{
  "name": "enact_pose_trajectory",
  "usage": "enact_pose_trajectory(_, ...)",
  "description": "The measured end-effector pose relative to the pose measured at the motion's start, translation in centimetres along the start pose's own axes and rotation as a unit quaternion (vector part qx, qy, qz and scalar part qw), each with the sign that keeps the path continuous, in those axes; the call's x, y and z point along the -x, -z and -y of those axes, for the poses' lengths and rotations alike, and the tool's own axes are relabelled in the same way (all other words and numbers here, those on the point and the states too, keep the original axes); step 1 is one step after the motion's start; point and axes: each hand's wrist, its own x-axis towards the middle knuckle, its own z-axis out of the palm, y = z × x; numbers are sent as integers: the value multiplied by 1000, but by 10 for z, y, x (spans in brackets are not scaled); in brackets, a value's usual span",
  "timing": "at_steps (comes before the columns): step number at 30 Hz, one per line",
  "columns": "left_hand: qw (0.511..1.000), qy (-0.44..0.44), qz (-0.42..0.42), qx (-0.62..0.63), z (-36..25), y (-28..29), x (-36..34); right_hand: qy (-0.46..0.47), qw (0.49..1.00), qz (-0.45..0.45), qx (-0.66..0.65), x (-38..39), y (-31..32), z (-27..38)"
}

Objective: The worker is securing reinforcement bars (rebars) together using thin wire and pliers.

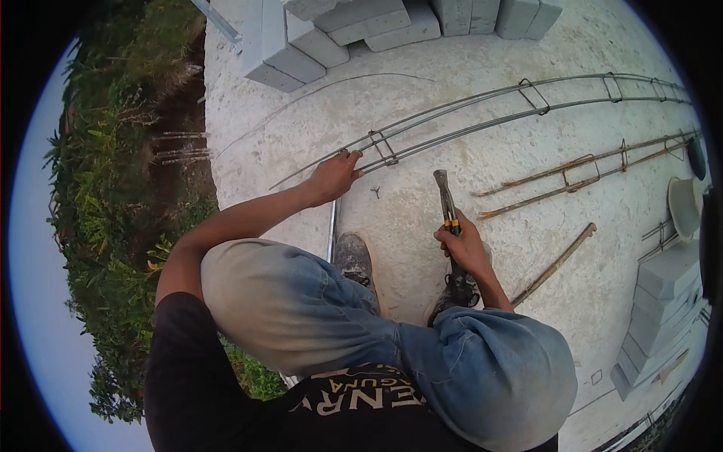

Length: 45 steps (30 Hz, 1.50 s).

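Note:
I crouch on a pale concrete slab. My left hand grips the near end of a long rebar cage, several thin steel bars tied with rectangular stirrups, curving away to the right. My right hand is closed round the handles of metal pincers, whose jaws point up and away from me. The pincers are apart from the cage. A small bit of wire lies on the slab between my hands.
A second rusty rebar cage and a loose rusty bar lie to the right. Grey blocks are stacked at the top and at the right. The slab's edge drops to soil and plants on the left.

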Motion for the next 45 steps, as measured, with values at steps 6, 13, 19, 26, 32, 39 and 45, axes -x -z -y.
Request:
enact_pose_trajectory(6,992,33,70,99,11,8,-28,22,972,-7,233,-7,-16,16)
enact_pose_trajectory(13,988,10,130,85,4,-4,-37,67,972,-9,226,-18,-20,30)
enact_pose_trajectory(19,987,1,118,108,27,-17,-37,233,930,-53,280,-13,-38,26)
enact_pose_trajectory(26,980,19,174,92,23,-6,-42,374,893,-39,248,-11,-52,50)
enact_pose_trajectory(32,978,0,182,99,27,-7,-48,-100,991,71,-54,-43,-58,-7)
enact_pose_trajectory(39,971,24,208,117,27,-6,-48,-98,989,109,34,-58,-70,3)
enact_pose_trajectory(45,970,17,202,132,26,-7,-49,-146,980,102,-92,-59,-87,17)
